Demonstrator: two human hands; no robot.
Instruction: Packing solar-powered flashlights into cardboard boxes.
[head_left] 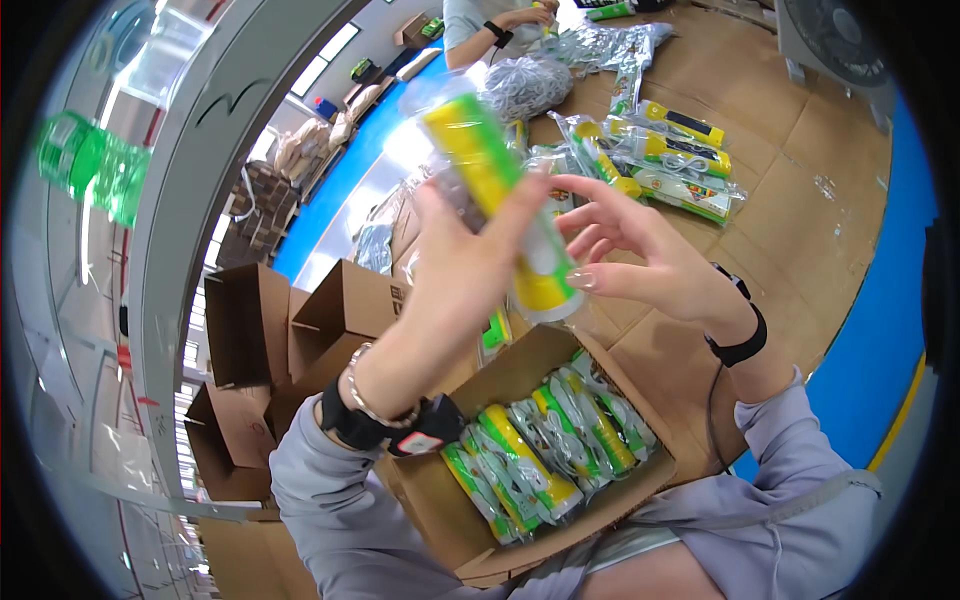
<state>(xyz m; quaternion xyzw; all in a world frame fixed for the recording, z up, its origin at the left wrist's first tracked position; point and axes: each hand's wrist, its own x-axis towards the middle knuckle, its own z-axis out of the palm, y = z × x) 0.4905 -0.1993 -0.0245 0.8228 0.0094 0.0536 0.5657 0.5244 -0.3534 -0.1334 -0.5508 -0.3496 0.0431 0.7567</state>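
within left fingers (518,208), yellow-green package (478,160)

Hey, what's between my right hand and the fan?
In the head view, wrapped packages lie nearer your right hand, then bare brown cardboard toward the fan.

Packs (527,468) lie in a box (430,515), with other boxes (246,325) left and loose packs (685,155) behind on cardboard (800,225).

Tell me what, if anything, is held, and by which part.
The left hand holds a packet around its middle; whether the right hand touches is unclear.
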